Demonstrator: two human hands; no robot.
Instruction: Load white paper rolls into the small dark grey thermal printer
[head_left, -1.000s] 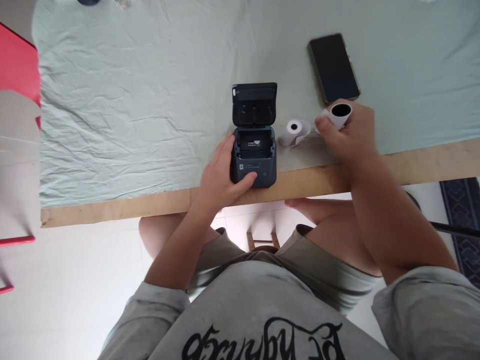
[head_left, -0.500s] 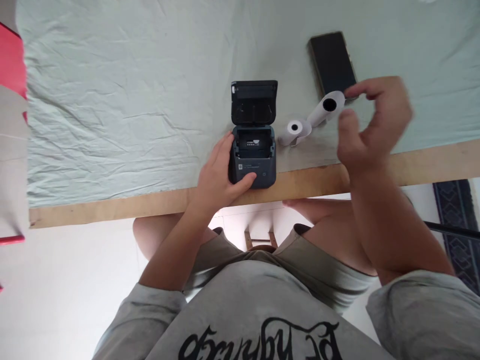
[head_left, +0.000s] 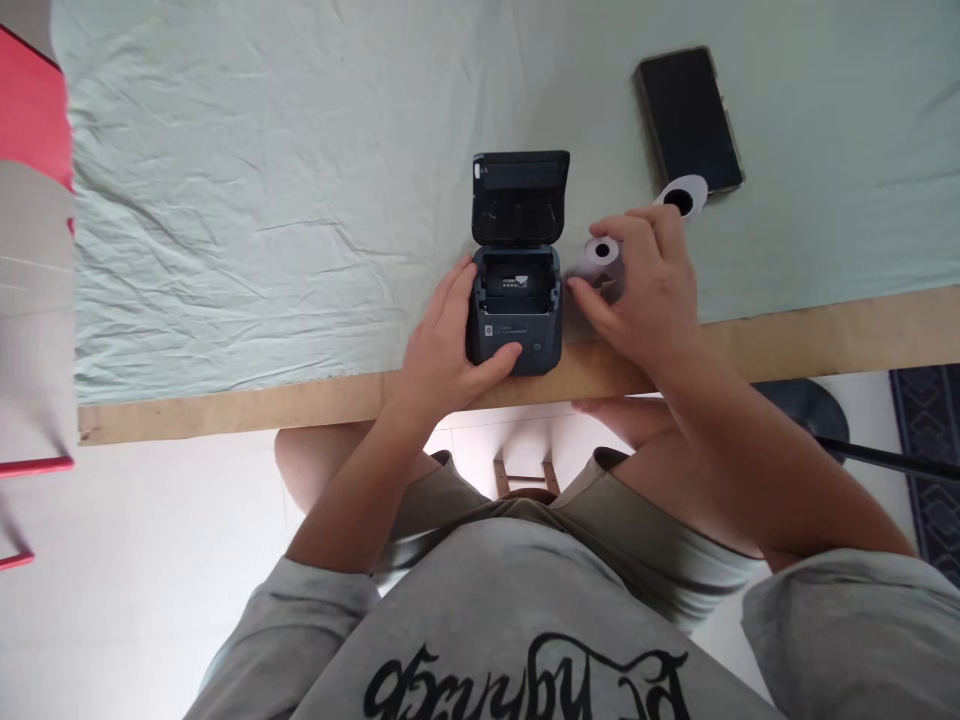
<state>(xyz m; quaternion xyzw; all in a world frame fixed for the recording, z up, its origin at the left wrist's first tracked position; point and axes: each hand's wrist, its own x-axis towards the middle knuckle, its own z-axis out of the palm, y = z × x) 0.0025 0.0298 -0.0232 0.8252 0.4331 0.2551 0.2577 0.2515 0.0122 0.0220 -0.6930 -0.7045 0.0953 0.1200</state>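
A small dark label printer stands near the table's front edge with its lid raised, showing the paper bay inside. My left hand grips it from the left, fingers along its side and thumb on the front top. On the printer's right, my right hand is closed around a small white paper roll, thumb on the near side and fingers over the far side. Another white roll with a wide dark core lies just beyond that hand, partly hidden by it.
A black phone in a case lies at the back right, close to the wide-core roll. Wrinkled pale green cloth covers the table, whose wooden edge runs in front of me. My legs are under it.
My right hand has moved left and down from the wide-core roll to the small roll and closed around it. My left hand stays on the printer. The view has shifted slightly.
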